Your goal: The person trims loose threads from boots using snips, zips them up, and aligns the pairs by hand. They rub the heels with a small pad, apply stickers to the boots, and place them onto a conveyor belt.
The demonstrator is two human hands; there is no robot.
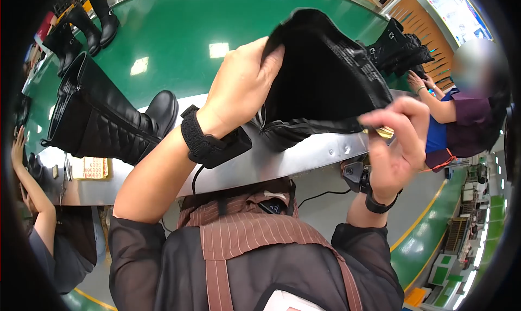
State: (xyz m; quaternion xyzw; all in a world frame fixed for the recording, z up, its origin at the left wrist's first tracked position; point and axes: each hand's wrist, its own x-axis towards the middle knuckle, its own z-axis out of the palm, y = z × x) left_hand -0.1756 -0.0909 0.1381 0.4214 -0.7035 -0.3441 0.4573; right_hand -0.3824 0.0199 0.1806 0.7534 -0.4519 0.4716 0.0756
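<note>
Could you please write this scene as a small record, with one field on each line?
Left hand: the hand grips the rim of a black boot
Right hand: the hand is at the rim's other side, by a small gold-coloured piece
Held boot: opening wide, dark inside
Left of it: another black boot
Surface: green table, metal edge
People: one at each side

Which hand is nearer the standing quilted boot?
Left. The left hand is right of the standing quilted boot; the right hand is farther, at the right edge of the held boot.
</note>
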